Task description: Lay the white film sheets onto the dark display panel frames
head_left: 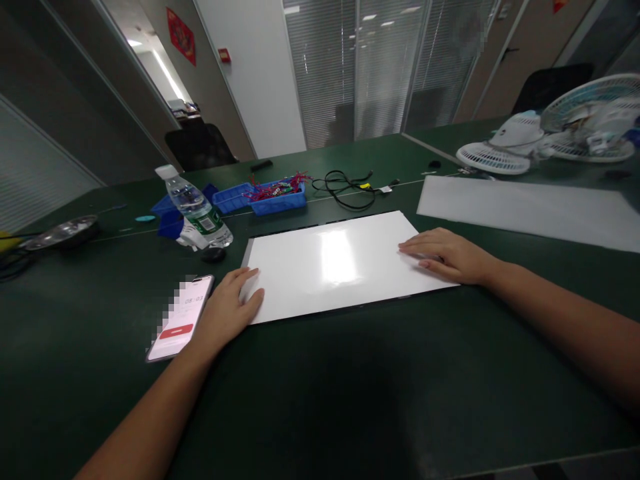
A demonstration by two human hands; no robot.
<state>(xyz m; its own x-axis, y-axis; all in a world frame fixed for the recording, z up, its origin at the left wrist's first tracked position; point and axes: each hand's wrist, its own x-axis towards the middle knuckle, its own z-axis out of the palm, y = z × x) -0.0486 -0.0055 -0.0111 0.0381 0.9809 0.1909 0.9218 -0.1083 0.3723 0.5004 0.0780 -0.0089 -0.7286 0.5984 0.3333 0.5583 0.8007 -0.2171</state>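
Dark green table (pixel 320 400): my left hand (pixel 227 310) and right hand (pixel 450 257) lie open, gripping nothing, on a glossy white rectangular board (pixel 330 267); best pressed evenly.

Bare left hand (pixel 226 308); bare right hand (pixel 450 257)

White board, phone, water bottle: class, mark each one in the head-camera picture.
white board (pixel 340 267): head view, middle of its glossy top face.
phone (pixel 180 320): head view, centre of its lit screen.
water bottle (pixel 201 220): head view, on its label.
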